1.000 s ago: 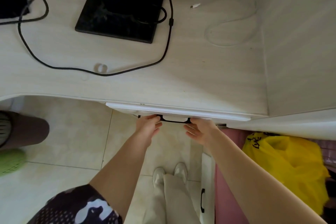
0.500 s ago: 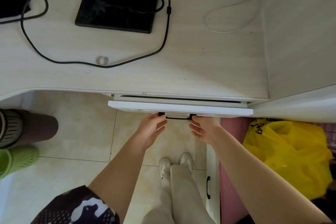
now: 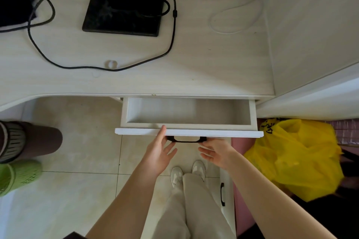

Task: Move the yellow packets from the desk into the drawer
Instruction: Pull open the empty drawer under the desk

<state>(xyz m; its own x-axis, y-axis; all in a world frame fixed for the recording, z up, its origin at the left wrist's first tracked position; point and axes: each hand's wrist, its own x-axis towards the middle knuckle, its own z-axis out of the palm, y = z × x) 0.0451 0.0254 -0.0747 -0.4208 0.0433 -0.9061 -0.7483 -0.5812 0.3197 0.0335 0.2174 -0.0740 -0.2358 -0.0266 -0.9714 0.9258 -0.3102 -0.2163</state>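
While the smooth white rectangular drawer (image 3: 188,115) gapes, left hand (image 3: 158,154) and right hand (image 3: 217,152) spread loose fingers.

White drawer (image 3: 189,132) pulled open under desk (image 3: 194,68); black handle (image 3: 185,139).

1. A black monitor base (image 3: 124,8) stands at the back.
2. A black cable (image 3: 171,25) loops in front of it.
3. A white cable (image 3: 236,8) coils to the right.
4. A yellow plastic bag (image 3: 295,158) sits lower right.
5. A green basket (image 3: 18,177) lies on the tiled floor (image 3: 77,141).
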